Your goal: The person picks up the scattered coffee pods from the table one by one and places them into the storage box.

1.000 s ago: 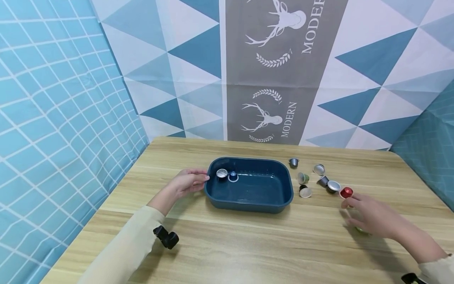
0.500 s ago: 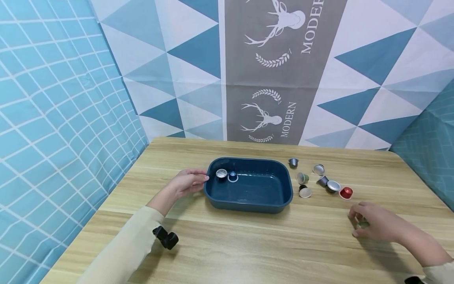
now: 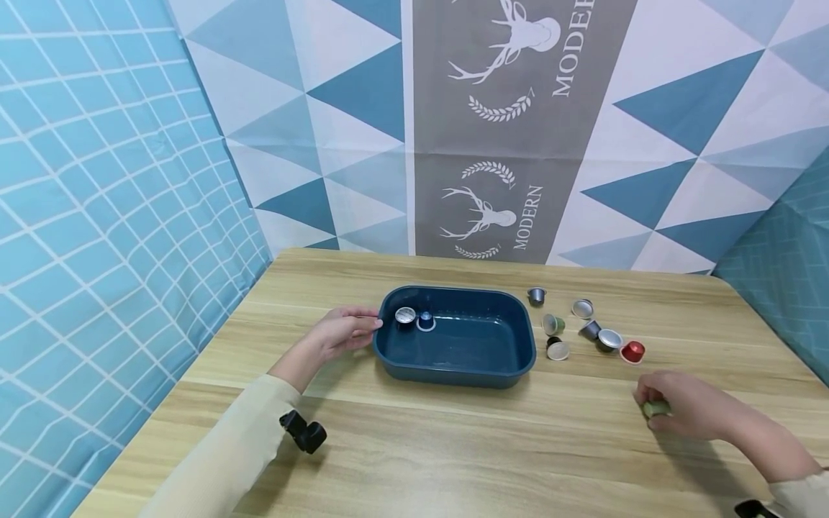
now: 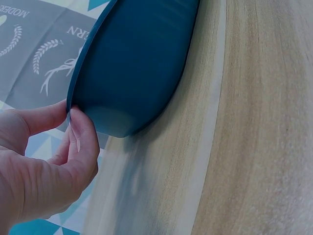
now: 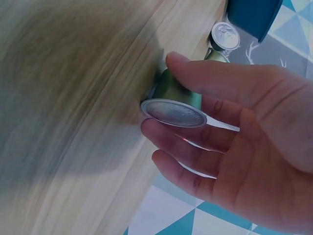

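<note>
My left hand [image 3: 343,333] pinches the left rim of a dark blue plastic basin [image 3: 453,378] between thumb and fingers, plainly visible in the left wrist view. Two coffee capsules lie in the basin's left part: a silver-lidded one [image 3: 405,315] and a blue one [image 3: 426,320]. At the right of the table, my right hand [image 3: 693,406] holds a green coffee capsule [image 3: 657,409] at the tabletop. In the right wrist view the thumb lies along the side of this green capsule [image 5: 173,88], and its silver lid faces the camera.
Several more capsules lie between the basin and my right hand, among them a red one [image 3: 632,351], a silver-lidded one [image 3: 609,339] and a green one [image 3: 553,324]. A grey one [image 3: 536,296] sits behind the basin's right corner. Patterned cloths hang behind the wooden table [image 3: 453,446].
My right hand has moved from beside the red capsule slightly towards me and taken hold of the green capsule. The left hand and the basin have stayed in place.
</note>
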Action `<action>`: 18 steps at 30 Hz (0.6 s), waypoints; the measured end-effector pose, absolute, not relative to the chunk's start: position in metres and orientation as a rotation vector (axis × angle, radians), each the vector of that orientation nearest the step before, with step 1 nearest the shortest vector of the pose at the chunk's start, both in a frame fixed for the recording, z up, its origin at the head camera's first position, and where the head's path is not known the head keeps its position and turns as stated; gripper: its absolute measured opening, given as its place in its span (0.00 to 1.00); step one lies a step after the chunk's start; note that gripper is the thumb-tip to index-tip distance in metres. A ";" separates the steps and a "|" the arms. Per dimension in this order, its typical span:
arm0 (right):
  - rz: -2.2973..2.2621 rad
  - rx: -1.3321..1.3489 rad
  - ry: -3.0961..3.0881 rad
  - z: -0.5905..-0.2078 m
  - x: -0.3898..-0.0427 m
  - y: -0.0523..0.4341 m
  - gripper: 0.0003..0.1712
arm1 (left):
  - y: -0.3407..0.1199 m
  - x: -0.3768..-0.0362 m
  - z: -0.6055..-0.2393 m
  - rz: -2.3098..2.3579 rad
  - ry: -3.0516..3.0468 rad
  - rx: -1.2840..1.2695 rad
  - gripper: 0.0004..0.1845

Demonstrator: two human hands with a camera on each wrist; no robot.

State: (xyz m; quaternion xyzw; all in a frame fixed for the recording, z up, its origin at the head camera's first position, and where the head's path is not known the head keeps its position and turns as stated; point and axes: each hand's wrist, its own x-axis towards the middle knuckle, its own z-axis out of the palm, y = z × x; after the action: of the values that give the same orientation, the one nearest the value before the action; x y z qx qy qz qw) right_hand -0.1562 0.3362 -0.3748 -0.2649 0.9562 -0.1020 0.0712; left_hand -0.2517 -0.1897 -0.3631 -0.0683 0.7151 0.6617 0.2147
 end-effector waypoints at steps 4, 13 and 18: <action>-0.343 -0.801 2.889 -0.376 -0.158 0.329 0.16 | -0.190 -0.252 -0.363 1.837 1.982 -0.187 0.24; -0.315 -0.957 2.946 -0.375 -0.168 0.317 0.19 | -0.189 -0.253 -0.363 1.826 1.983 -0.199 0.24; -0.311 -1.004 2.951 -0.371 -0.173 0.308 0.17 | -0.188 -0.252 -0.363 1.820 1.993 -0.204 0.25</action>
State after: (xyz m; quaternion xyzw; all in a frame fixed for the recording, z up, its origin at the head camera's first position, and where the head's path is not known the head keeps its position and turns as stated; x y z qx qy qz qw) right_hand -0.1734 0.3076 -0.3707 -0.3204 0.9420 -0.0993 0.0045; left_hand -0.2524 -0.1883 -0.3627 -0.0735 0.7191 0.6566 0.2155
